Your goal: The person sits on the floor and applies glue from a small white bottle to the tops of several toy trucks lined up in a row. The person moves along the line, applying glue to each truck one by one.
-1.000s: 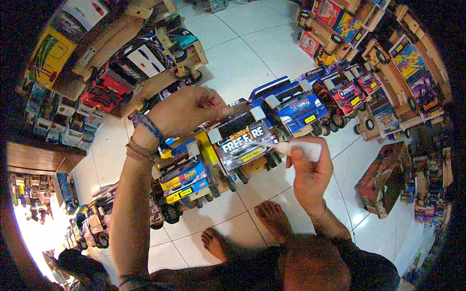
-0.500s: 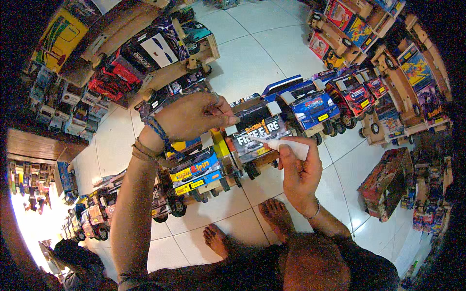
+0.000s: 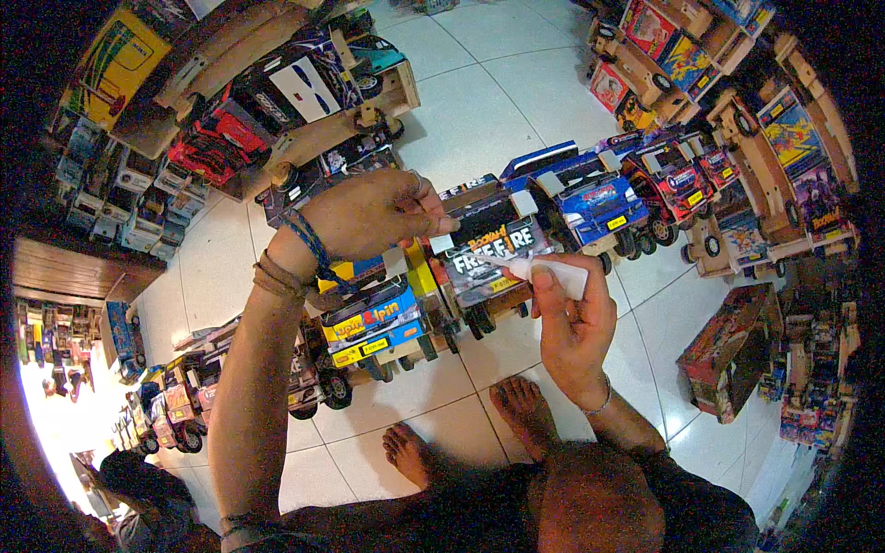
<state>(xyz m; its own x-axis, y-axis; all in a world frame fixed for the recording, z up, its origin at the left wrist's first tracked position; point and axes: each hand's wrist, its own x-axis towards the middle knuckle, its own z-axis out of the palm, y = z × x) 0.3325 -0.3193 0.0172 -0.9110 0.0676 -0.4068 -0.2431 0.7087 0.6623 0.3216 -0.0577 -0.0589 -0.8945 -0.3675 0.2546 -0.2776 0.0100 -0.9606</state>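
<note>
Carefully, a person's right hand (image 3: 573, 339) grips a white bottle (image 3: 564, 279) between thumb and curled fingers, its thin nozzle aimed left across the front of a black truck (image 3: 472, 288). The left hand (image 3: 373, 214), thumb and fingertips drawn close together, reaches the upper left corner of that front, beside a small white mirror (image 3: 438, 246); whether the fingers pinch anything cannot be told. Cord bracelets (image 3: 281, 272) circle the left wrist, a thin chain (image 3: 599, 396) the right.

The black truck, a toy with orange and white lettering, stands near the middle of a slanting row. Just left of it is a blue-and-yellow truck (image 3: 376, 321); on the right come a blue truck (image 3: 599, 217) and, beyond, a red truck (image 3: 673, 184).

Below the row, two bare feet (image 3: 524, 410) stand on white tiles (image 3: 470, 101). A reddish-brown box (image 3: 733, 355) lies at right, near more toys stacked along the edge. At upper left, a dark red truck (image 3: 217, 143) sits among other models. At lower left, another person (image 3: 147, 493) in dark clothing is partly visible.
</note>
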